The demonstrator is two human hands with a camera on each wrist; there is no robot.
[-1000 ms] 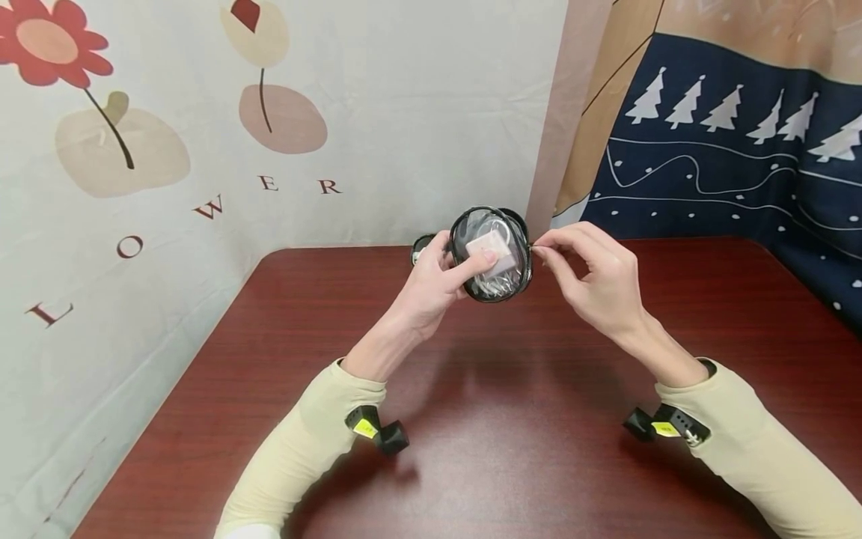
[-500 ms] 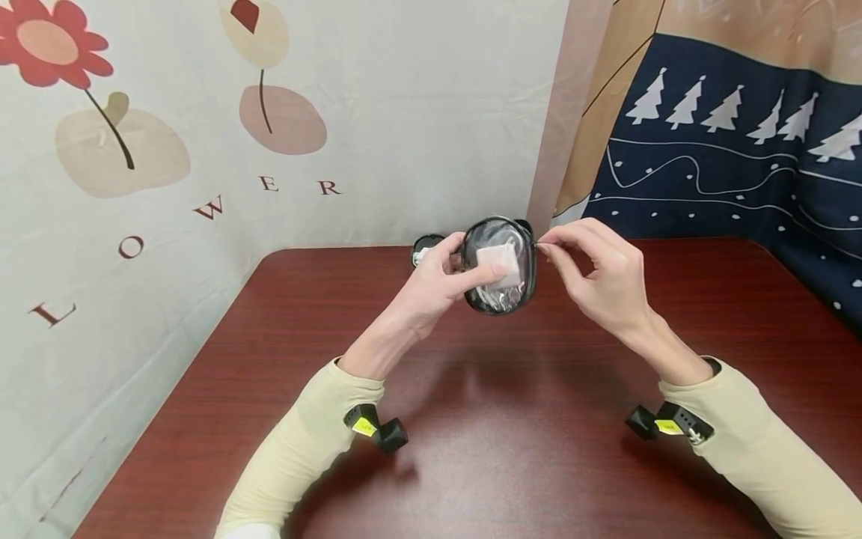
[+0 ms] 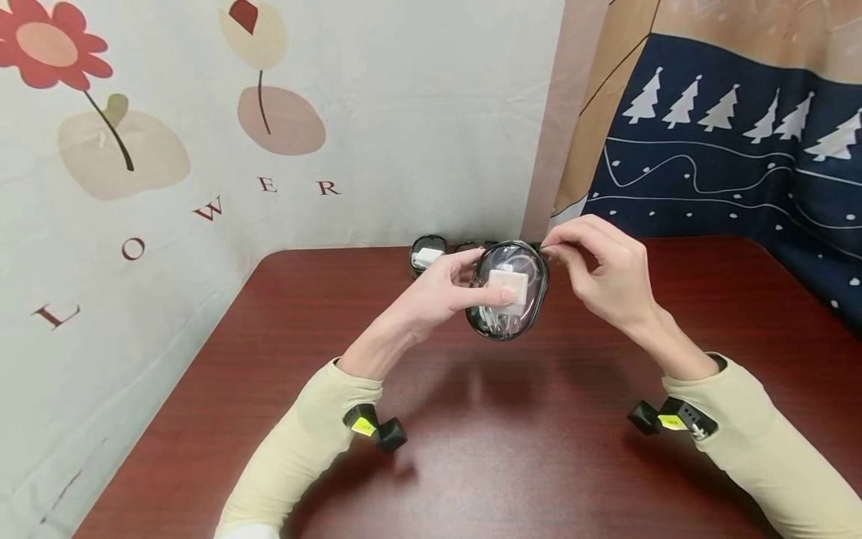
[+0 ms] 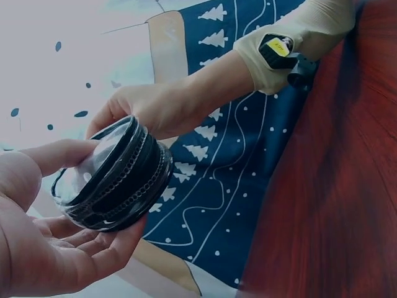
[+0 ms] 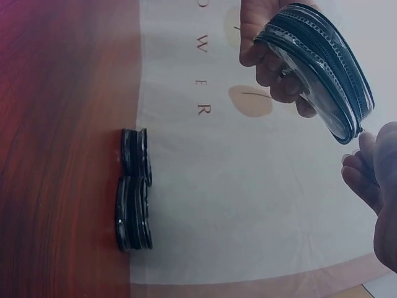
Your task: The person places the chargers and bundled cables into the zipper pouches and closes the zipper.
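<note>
A small oval pouch [image 3: 520, 256] with clear faces and black zippered edges is held up over the table. Through its face I see a white block [image 3: 515, 281], which looks like a charger, and a pale cable. My left hand [image 3: 434, 293] grips the pouch from the left, thumb across the clear face and fingers behind. My right hand [image 3: 606, 266] pinches a small piece at the pouch's upper right edge, apparently the zipper pull, largely hidden by the fingertips. The left wrist view shows the pouch's black side band [image 4: 127, 180] with its stitching.
Two similar black-edged pouches stand at the table's back edge: one [image 3: 427, 254] holds something white, the other [image 5: 133, 214] is partly hidden in the head view. The dark red table [image 3: 512, 449] runs back to a printed curtain [image 3: 417, 112].
The pouch has come down and slightly right, its clear face turning more toward the head camera. More of the pouches behind it shows. My right fingertips stay at its edge.
</note>
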